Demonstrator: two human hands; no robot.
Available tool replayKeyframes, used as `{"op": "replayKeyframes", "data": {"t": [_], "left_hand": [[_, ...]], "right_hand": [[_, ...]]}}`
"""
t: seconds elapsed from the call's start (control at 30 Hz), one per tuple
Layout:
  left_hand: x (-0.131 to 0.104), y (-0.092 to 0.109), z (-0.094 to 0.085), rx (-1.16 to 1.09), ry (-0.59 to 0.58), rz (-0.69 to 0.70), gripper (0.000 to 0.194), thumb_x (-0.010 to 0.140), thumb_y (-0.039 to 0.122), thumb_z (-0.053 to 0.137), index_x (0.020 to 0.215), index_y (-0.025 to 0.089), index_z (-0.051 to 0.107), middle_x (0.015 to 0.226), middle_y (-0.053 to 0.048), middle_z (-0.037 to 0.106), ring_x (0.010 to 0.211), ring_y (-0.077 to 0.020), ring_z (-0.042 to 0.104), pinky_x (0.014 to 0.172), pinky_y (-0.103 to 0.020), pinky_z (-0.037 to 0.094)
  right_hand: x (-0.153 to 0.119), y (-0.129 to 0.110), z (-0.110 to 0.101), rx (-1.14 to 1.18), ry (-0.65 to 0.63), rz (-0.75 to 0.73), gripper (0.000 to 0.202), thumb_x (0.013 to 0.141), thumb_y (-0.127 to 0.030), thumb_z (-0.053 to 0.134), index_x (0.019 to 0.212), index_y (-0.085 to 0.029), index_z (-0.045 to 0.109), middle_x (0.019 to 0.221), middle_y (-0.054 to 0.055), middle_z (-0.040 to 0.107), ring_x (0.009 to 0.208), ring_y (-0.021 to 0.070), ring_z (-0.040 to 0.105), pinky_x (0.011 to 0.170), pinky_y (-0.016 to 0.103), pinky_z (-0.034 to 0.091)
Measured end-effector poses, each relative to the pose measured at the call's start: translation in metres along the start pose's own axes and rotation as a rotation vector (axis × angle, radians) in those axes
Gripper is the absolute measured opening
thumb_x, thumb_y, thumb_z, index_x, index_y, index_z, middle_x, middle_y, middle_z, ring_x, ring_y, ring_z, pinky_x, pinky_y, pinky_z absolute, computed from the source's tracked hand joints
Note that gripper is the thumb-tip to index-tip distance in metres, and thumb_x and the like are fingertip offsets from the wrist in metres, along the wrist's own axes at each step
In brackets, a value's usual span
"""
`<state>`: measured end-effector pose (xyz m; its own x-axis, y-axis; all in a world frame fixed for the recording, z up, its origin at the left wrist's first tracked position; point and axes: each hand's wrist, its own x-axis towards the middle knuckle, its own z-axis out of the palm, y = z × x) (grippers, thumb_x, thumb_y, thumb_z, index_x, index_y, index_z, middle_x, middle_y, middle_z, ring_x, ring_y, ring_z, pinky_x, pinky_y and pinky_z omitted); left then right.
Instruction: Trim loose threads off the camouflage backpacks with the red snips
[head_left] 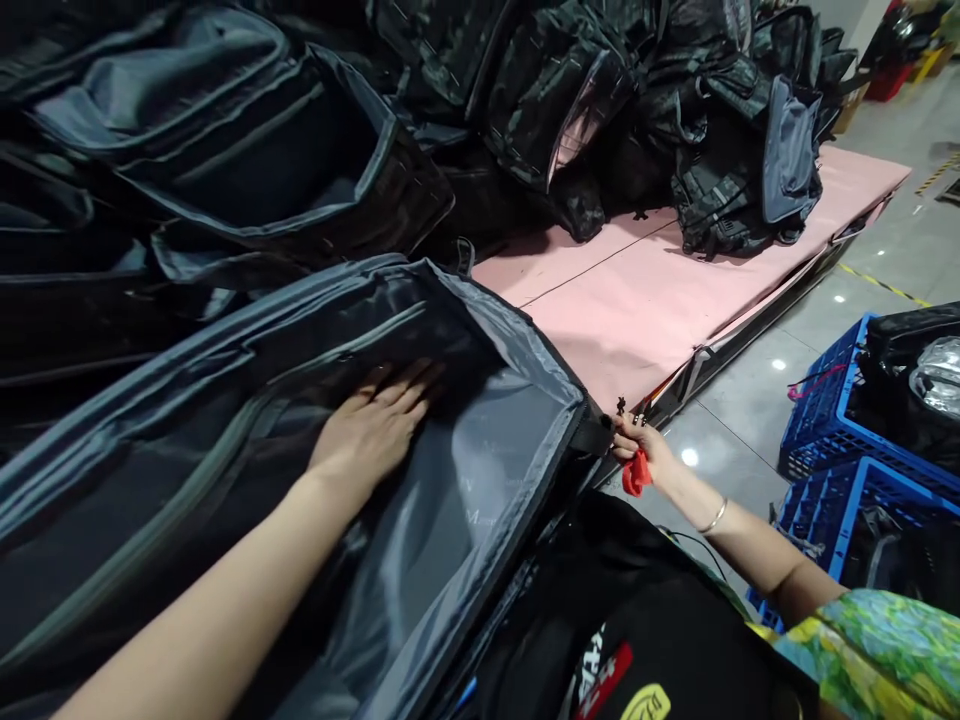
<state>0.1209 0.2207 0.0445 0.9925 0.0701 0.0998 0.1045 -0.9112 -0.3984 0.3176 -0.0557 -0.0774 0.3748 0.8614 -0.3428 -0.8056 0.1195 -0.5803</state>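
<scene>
A large dark bag (480,480) with a grey lining lies wide open in front of me, its zipped edge running along the right side. My left hand (375,425) rests flat inside it on the dark inner panel, below a zipped pocket, fingers stretched out and holding nothing. At the bag's right corner, my right hand (637,445) is closed around the end of a short black webbing strap (592,437). A red ribbon (636,474) hangs from that hand, and small dark bits show above its fingers; what they belong to is unclear.
Several dark camouflage backpacks (555,90) are piled across the back of a pink-covered table (600,290). Another open bag (255,170) lies just behind mine. Blue crates (817,400) with dark goods stand on the floor at right. Black fabric with printed labels (637,610) fills the lower middle.
</scene>
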Motion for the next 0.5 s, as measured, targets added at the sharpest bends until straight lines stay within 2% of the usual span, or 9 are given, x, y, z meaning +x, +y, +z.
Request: {"op": "replayKeyframes", "data": {"t": [0.17, 0.3, 0.4, 0.47, 0.5], "left_hand": [[0.000, 0.005, -0.013, 0.105, -0.007, 0.062, 0.041, 0.089, 0.005, 0.019, 0.111, 0.007, 0.053, 0.133, -0.011, 0.046, 0.132, -0.0193, 0.030, 0.106, -0.045, 0.025], [-0.002, 0.014, -0.029, 0.190, 0.004, 0.141, 0.033, 0.087, 0.003, 0.028, 0.101, 0.005, 0.058, 0.123, -0.015, 0.054, 0.120, -0.0228, 0.046, 0.102, -0.046, 0.032], [-0.006, 0.016, -0.042, 0.216, 0.021, 0.236, 0.034, 0.081, -0.002, 0.035, 0.100, 0.004, 0.062, 0.125, -0.016, 0.053, 0.118, -0.0246, 0.048, 0.101, -0.046, 0.033], [-0.009, 0.013, -0.053, 0.160, 0.025, 0.295, 0.036, 0.079, -0.004, 0.036, 0.098, 0.006, 0.064, 0.120, -0.014, 0.057, 0.115, -0.0223, 0.051, 0.098, -0.039, 0.038], [-0.011, 0.011, -0.059, 0.097, 0.042, 0.274, 0.035, 0.079, -0.003, 0.036, 0.094, 0.008, 0.066, 0.113, -0.011, 0.061, 0.108, -0.0189, 0.055, 0.094, -0.034, 0.042]], "right_hand": [[-0.016, 0.018, 0.011, 0.116, 0.053, -0.047, 0.017, 0.074, -0.023, 0.057, 0.077, -0.016, 0.042, 0.055, -0.007, 0.027, 0.041, 0.0032, 0.014, 0.036, 0.013, 0.022], [-0.029, 0.020, 0.003, 0.077, 0.090, -0.067, 0.025, 0.066, -0.025, 0.066, 0.074, -0.016, 0.044, 0.057, -0.006, 0.034, 0.040, 0.0018, 0.015, 0.035, 0.014, 0.018], [-0.033, 0.011, -0.004, -0.024, 0.120, -0.069, 0.031, 0.062, -0.032, 0.073, 0.072, -0.014, 0.049, 0.057, -0.004, 0.042, 0.038, 0.0016, 0.019, 0.034, 0.016, 0.014], [-0.033, -0.004, -0.005, -0.091, 0.145, -0.097, 0.034, 0.061, -0.036, 0.075, 0.073, -0.013, 0.053, 0.058, -0.002, 0.047, 0.038, 0.0020, 0.022, 0.034, 0.017, 0.013], [-0.032, -0.015, -0.002, -0.128, 0.160, -0.131, 0.036, 0.061, -0.038, 0.076, 0.075, -0.013, 0.054, 0.061, -0.001, 0.051, 0.039, 0.0022, 0.024, 0.034, 0.017, 0.014]]}}
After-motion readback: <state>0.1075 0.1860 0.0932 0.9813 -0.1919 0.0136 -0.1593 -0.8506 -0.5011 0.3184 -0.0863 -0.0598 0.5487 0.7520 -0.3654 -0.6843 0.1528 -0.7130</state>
